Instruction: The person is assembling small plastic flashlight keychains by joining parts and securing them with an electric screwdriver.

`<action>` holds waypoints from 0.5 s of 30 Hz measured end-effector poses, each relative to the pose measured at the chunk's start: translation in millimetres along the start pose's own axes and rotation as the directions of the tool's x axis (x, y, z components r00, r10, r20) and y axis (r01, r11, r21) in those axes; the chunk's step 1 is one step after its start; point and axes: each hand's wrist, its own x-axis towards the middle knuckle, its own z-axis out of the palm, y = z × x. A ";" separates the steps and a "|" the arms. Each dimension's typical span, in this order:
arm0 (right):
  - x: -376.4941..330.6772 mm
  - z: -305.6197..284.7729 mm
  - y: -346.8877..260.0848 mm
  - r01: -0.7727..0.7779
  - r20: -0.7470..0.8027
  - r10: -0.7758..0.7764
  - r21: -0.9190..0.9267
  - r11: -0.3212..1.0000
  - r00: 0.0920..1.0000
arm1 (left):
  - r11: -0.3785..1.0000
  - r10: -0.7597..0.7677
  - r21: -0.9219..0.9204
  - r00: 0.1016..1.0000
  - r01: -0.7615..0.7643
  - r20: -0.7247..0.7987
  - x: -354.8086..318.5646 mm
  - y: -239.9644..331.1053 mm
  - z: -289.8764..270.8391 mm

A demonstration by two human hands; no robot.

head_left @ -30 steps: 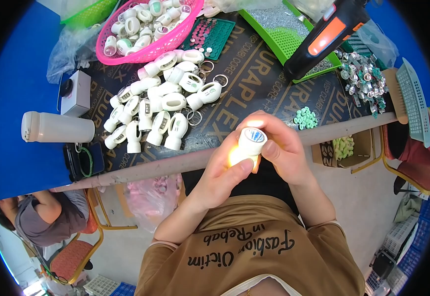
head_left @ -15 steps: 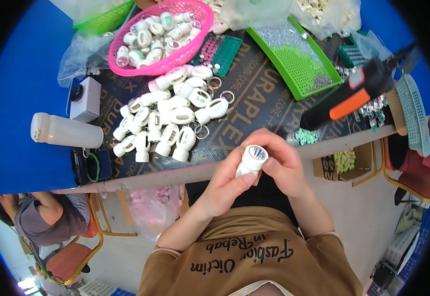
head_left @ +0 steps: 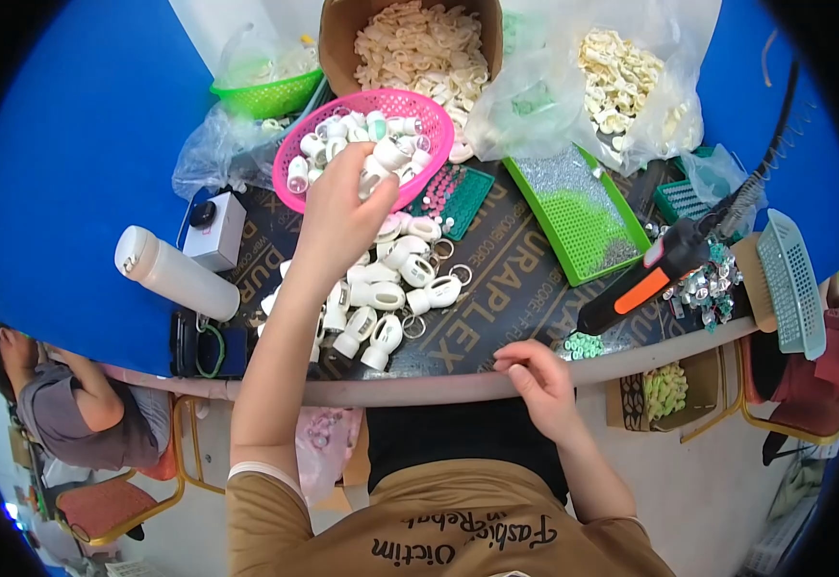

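Note:
My left hand [head_left: 340, 213] reaches over the rim of the pink basket [head_left: 286, 183], thumb and fingers closed around a small white flashlight [head_left: 373, 177]. Inside the basket are several similar white flashlights [head_left: 321, 146], some with clear or green parts. Below my left forearm, a pile of white key-ring flashlights [head_left: 378, 291] lies on the dark tabletop, partly hidden by the arm. By the table's front edge, my right hand [head_left: 539, 385] holds nothing; its fingers are loosely bent and apart. Small green parts [head_left: 583, 345] lie just beyond it.
A black and orange power screwdriver [head_left: 642, 288] hangs from a cord at right. Behind it stands a green tray [head_left: 573, 252] of small metal parts. A white bottle [head_left: 177, 279] and white box [head_left: 215, 234] stand at left. A cardboard box [head_left: 338, 58] of pale parts is at the back.
My hands have parted. The left moved forward and left from in front of my body to the pink basket with a flashlight; the right let go and dropped slightly by the table edge.

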 end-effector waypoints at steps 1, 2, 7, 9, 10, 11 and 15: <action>1.6 0.4 -0.2 0.004 0.019 -0.003 -0.037 0.999 1.000 | 0.996 0.047 0.072 0.998 -0.044 -0.044 7.5 -14.6 3.4; 1.7 -0.3 0.0 0.003 0.029 -0.001 -0.076 0.997 1.000 | 0.987 0.097 0.139 0.992 -0.086 -0.077 15.7 -18.1 6.1; 5.4 2.0 -4.7 0.069 0.046 -0.061 -0.205 0.976 0.997 | 0.922 0.181 0.362 0.979 -0.134 -0.098 50.0 -64.7 13.9; 6.1 3.5 -7.0 0.100 0.046 -0.092 -0.238 0.966 0.995 | 0.867 0.097 0.490 0.995 -0.084 -0.001 55.2 -72.2 9.4; 6.0 3.4 -6.9 0.125 0.049 -0.116 -0.268 0.955 0.992 | 0.801 0.105 0.594 0.994 -0.070 -0.024 52.0 -67.5 11.3; 6.4 2.9 -5.4 0.171 0.046 -0.165 -0.294 0.940 0.985 | 0.725 0.119 0.686 0.992 -0.056 -0.045 46.9 -58.9 13.9; 2.7 0.4 -1.3 0.199 0.046 -0.195 -0.340 0.919 0.980 | 0.832 0.216 0.515 0.976 -0.205 0.039 7.9 -7.6 18.3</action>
